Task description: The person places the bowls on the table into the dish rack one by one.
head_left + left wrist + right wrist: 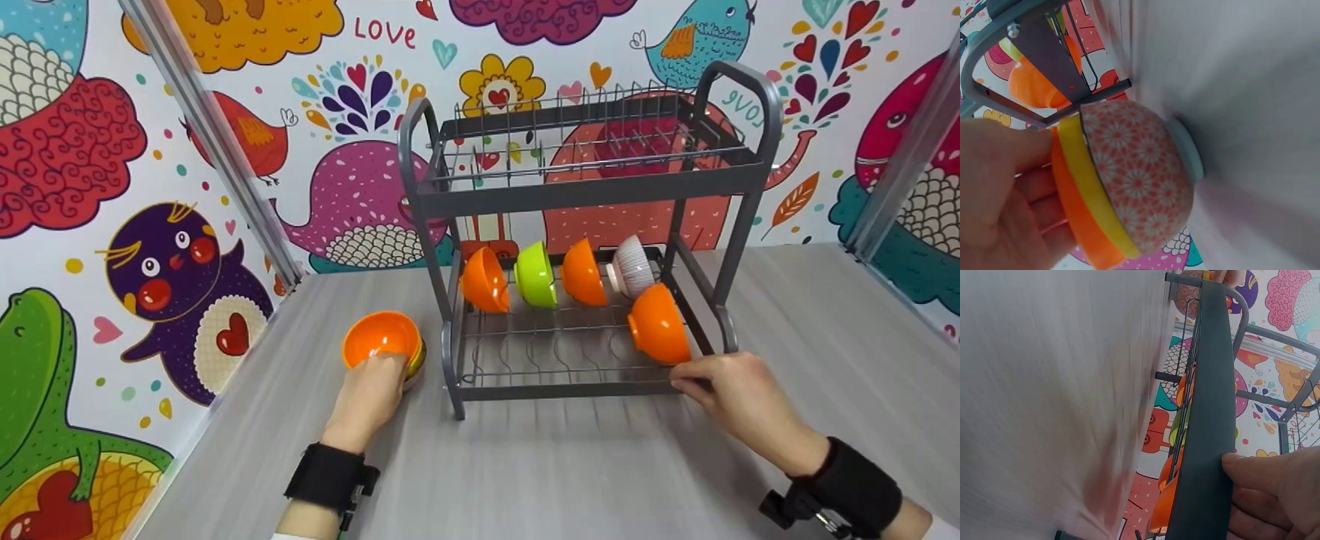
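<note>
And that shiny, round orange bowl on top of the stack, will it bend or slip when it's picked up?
The round orange bowl probably won't bend, since its rim keeps a neat curve. It may feel slippery, because its surface looks glossy. It might drag the round yellow bowl up too, as they sit snugly nested.

Red word "LOVE" (385, 33), on the cartoon-printed wall (555, 64), upper middle; mirrored teal "LOVE" (742, 109), same wall, farther right

Head view: stacked orange bowl (379, 333) mostly hides the bowls under it (1137, 180); left hand (371, 394) covers its near rim. Right wrist: right hand (1278, 495) cropped at right edge, rack rail (1211, 382) partly hides racked bowls (1164, 509).
</note>
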`<act>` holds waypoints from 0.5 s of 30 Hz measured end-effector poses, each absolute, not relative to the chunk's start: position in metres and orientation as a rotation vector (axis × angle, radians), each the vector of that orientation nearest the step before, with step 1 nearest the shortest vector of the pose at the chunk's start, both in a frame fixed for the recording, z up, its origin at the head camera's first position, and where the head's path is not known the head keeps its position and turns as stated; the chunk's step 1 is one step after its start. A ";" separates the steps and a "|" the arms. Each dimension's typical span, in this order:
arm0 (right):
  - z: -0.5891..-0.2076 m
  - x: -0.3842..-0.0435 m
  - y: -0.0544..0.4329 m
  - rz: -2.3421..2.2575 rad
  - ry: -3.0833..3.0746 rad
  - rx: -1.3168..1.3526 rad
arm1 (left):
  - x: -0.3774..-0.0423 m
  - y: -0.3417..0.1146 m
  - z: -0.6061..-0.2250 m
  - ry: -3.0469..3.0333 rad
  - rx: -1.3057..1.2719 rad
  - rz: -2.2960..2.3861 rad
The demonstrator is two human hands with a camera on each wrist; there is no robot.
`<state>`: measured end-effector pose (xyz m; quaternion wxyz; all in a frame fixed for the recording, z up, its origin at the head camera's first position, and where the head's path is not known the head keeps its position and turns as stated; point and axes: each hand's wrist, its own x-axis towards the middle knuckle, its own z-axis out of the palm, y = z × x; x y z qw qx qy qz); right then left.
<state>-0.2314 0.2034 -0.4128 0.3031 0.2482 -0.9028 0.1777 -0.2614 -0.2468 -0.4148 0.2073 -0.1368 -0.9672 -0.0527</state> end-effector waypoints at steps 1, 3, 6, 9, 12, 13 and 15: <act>-0.413 -0.231 0.203 0.474 -2.392 0.659 | -0.261 -0.246 -0.415 -2.692 -0.380 -0.143; -0.413 -0.231 0.203 0.481 -2.395 0.659 | -0.261 -0.246 -0.415 -2.694 -0.376 -0.135; -0.413 -0.231 0.203 0.488 -2.403 0.657 | -0.260 -0.245 -0.414 -2.696 -0.374 -0.133; -0.413 -0.232 0.203 0.491 -2.406 0.659 | -0.260 -0.244 -0.413 -2.711 -0.365 -0.144; -0.413 -0.232 0.203 0.488 -2.403 0.664 | -0.260 -0.243 -0.412 -2.712 -0.355 -0.157; -0.413 -0.232 0.203 0.488 -2.401 0.666 | -0.260 -0.243 -0.412 -2.710 -0.353 -0.161; -0.413 -0.232 0.203 0.484 -2.396 0.669 | -0.259 -0.244 -0.412 -2.690 -0.357 -0.174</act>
